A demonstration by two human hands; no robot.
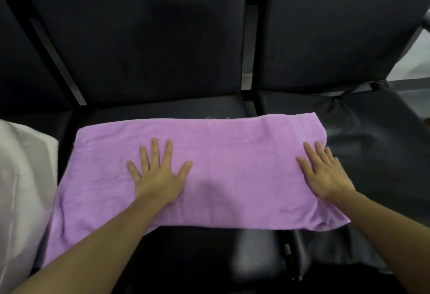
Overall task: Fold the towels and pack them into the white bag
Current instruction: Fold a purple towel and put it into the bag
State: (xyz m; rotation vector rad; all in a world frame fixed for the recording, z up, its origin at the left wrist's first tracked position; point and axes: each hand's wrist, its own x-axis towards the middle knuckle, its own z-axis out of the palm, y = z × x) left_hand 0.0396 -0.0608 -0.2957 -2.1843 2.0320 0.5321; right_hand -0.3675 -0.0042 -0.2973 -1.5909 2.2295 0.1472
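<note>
A purple towel [232, 165] lies spread flat across the black chair seats, its long side running left to right. My left hand [158, 175] presses flat on the towel's left-centre, fingers spread and straight. Near the towel's right edge my right hand [323, 172] lies flat on it, fingers straight and pointing away from me. The white bag [23, 172] sits at the far left, next to the towel's left end; its opening is not visible.
A row of black padded chairs [139, 49] with tall backrests fills the view. A black crumpled cloth or bag [372, 135] lies on the right seat beside the towel. A gap with a metal frame [250, 105] separates the two seats.
</note>
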